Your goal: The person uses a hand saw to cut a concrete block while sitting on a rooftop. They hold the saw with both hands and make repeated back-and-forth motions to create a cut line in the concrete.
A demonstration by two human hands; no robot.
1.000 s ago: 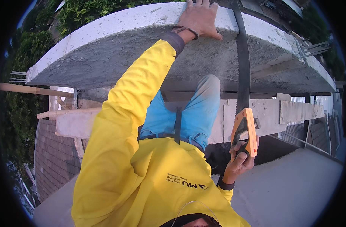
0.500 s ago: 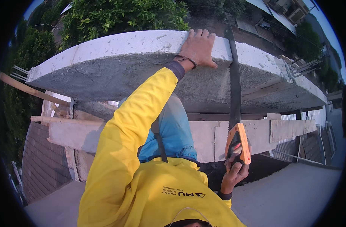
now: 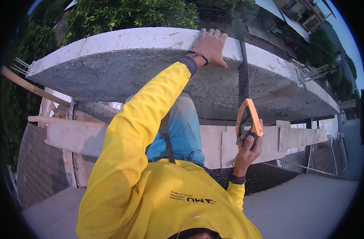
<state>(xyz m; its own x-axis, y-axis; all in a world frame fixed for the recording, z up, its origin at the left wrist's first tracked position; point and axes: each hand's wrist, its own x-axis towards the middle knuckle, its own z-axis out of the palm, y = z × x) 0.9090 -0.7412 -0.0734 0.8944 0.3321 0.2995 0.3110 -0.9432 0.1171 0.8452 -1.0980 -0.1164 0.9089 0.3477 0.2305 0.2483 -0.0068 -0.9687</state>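
My left hand (image 3: 210, 47) lies flat on the white top edge of a thick pale block wall (image 3: 126, 40), its fingers spread and curving slightly over the far side. To the right of that hand, a handsaw (image 3: 244, 79) with a long dark blade sits in a narrow cut through the wall's edge. My right hand (image 3: 247, 154) grips the saw's orange and black handle on the near side. Part of the blade reaches beyond the wall, dark against the background. The depth of the cut cannot be made out.
Metal rods (image 3: 319, 72) stick out at the wall's right, with more at its left end. A lower pale ledge (image 3: 214, 145) runs across nearer me. Bamboo poles (image 3: 35, 85) stand at left. Green foliage (image 3: 130, 16) and rooftops lie beyond and below the wall.
My right hand has pushed the saw away from me, bringing its handle closer to the wall. My left hand stays on the wall's top edge.
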